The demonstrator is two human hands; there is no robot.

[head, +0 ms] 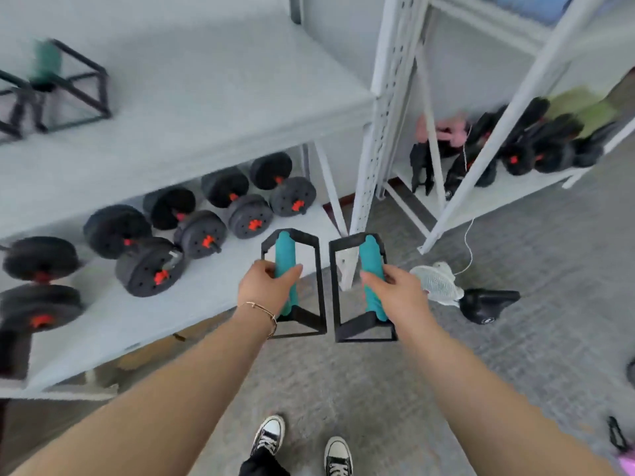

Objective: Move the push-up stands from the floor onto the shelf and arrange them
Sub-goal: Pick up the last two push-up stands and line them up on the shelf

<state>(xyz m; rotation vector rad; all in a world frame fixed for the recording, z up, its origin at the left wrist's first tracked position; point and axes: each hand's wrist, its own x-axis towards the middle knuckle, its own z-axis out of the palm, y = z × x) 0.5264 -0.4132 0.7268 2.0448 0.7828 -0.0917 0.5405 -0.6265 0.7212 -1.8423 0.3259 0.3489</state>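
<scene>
Shelving unit (192,108): a pale grey rack on the left, its upper board broad and mostly bare, its lower board close to the floor.
Second rack (481,201): stands to the right of the first, with white slotted uprights; dark gear is heaped on its low board, too blurred to name.
Floor (395,389): grey carpet; the person's black and white sneakers (268,438) show at the bottom edge.
Dumbbells (206,218): black plates with red fittings, lined up along the lower board of the left rack.
Push-up stands already shelved (65,87): black frames with a teal grip, at the far left of the upper board, blurred.
Left push-up stand (292,283): black frame, teal grip, held off the floor in front of the lower board's edge.
Right push-up stand (364,286): same make, just beside the left one, held in the air over the carpet.
Left hand (264,286): fingers curled closed around the teal grip of its stand; a thin bracelet on the wrist.
Right hand (398,293): wrapped closed around the teal grip of its stand.
Floor clutter: a white mesh item (436,280) and a black object (488,304) lie touching, right of the right hand.
</scene>
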